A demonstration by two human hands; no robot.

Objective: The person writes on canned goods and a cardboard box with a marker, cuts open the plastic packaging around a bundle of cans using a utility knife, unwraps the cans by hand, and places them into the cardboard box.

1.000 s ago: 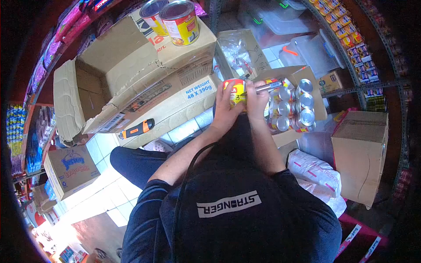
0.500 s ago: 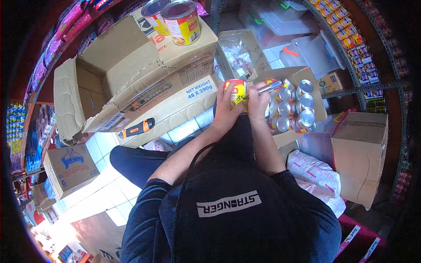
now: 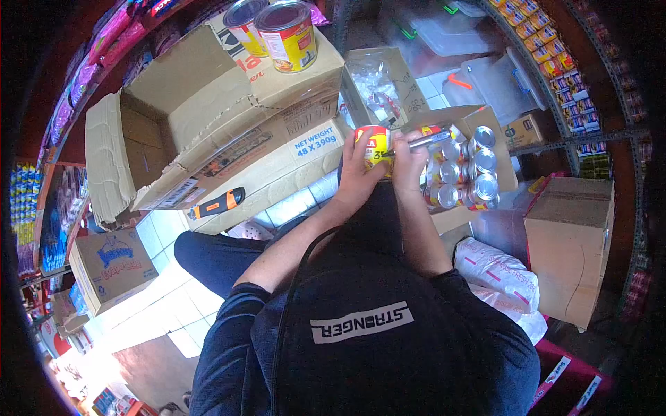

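A can (image 3: pixel 377 144) is clamped in the fingers of the left hand (image 3: pixel 358 170), partly hidden; a marker (image 3: pixel 431 139) is pinched by the right hand's (image 3: pixel 410 158), its tip indistinct.

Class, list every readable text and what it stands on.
"35", handwritten: held can
"NET WEIGHT 48 X 390g": large carton
"STRONGER", inverted: dark shirt
"Jersey": left-hand carton
"FRESH", partial: white plastic pack
Too small, blurred or cut off: shelf packets, marker, large cans, remaining carton lettering.
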